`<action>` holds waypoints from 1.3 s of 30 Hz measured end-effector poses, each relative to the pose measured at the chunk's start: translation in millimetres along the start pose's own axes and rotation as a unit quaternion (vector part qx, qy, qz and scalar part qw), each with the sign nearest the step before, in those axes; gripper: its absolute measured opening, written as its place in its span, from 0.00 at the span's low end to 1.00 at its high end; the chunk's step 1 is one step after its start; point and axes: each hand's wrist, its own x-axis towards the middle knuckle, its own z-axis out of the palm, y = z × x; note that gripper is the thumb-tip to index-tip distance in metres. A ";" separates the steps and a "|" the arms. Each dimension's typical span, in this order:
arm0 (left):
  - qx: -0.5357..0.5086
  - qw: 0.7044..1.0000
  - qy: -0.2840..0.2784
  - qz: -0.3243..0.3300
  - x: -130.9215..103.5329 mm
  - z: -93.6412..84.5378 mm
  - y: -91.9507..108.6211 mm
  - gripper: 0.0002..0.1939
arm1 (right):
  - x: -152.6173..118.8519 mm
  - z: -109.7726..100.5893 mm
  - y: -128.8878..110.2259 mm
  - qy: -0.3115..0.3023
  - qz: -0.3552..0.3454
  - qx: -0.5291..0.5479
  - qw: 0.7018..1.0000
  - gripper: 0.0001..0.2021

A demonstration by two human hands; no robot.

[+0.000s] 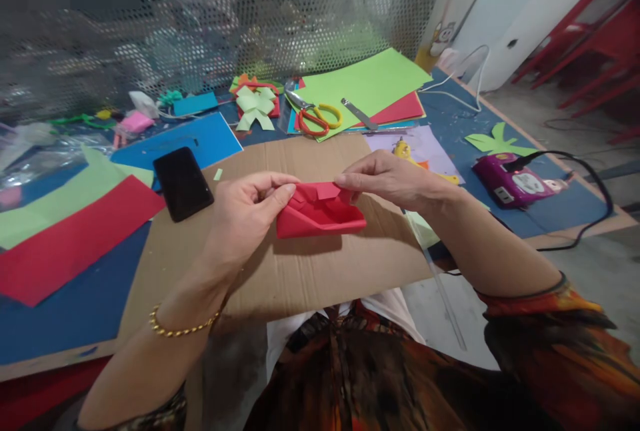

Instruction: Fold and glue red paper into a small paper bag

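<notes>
Between my two hands is a folded red paper box (320,226), its open top tipped toward me, held above a brown cardboard sheet (280,278). My left hand (250,211) pinches the box's left corner with thumb and index finger. At the far rim, my right hand (383,181) grips the right side, its thumb on a small folded flap. Some of the right fingers are hidden behind the paper. Left of my left hand lies a black phone (183,183) on the cardboard's edge. Just beyond my right hand is a yellow glue gun (401,148), partly covered.
Scissors (315,118) and a nail clipper (359,113) lie on green paper (365,84) at the back. A purple power strip (510,181) with a black cord stands at right. Red paper (75,244) lies at left, and a drink cup (445,21) stands at back right.
</notes>
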 end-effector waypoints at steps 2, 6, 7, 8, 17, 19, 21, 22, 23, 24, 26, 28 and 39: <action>-0.015 1.000 -0.002 -0.009 -0.3 0.4 0.5 0.10 | -0.5 0.2 -1.0 -0.006 0.004 -0.003 1.000 0.25; -0.044 0.999 -0.016 -0.026 -0.5 0.1 2.9 0.10 | -1.5 0.5 -0.5 -0.013 -0.005 -0.003 1.000 0.26; -0.049 0.998 -0.017 -0.028 -0.4 -0.2 4.0 0.10 | -1.6 0.6 0.0 -0.016 -0.009 -0.002 1.000 0.26; -0.053 0.998 -0.019 -0.031 -0.4 -0.5 5.2 0.09 | -1.6 0.7 0.5 -0.018 -0.012 -0.001 1.000 0.26; -0.078 0.995 -0.037 -0.041 -0.7 -1.2 11.5 0.09 | 0.1 5.5 2.3 0.009 0.003 0.032 0.999 0.23; -0.085 0.994 -0.047 -0.039 0.4 -2.4 10.7 0.10 | 0.0 5.9 3.2 0.011 -0.003 0.032 0.999 0.24; -0.090 0.994 -0.057 -0.039 1.6 -3.8 9.8 0.13 | -0.2 5.5 4.4 0.012 -0.013 0.027 0.999 0.24; -0.090 0.993 -0.060 -0.039 2.2 -4.6 9.3 0.14 | -0.4 5.1 5.1 0.013 -0.018 0.021 1.000 0.25; -0.089 0.993 -0.063 -0.039 2.7 -5.2 8.8 0.15 | -0.4 4.7 5.6 0.015 -0.023 0.014 1.000 0.25; -0.088 0.993 -0.064 -0.039 3.1 -5.7 8.4 0.15 | -0.5 4.3 6.1 0.016 -0.027 0.007 0.999 0.26; -0.081 0.994 -0.063 -0.038 3.4 -6.4 7.7 0.16 | -0.3 3.9 6.5 0.014 -0.035 -0.004 0.999 0.27; -0.075 0.995 -0.060 -0.035 3.1 -6.6 7.6 0.15 | 0.1 4.2 6.5 0.010 -0.041 -0.003 0.999 0.27; -0.174 0.981 -0.052 -0.071 3.9 -6.3 9.6 0.14 | 2.1 6.0 7.5 0.029 -0.059 -0.005 0.998 0.30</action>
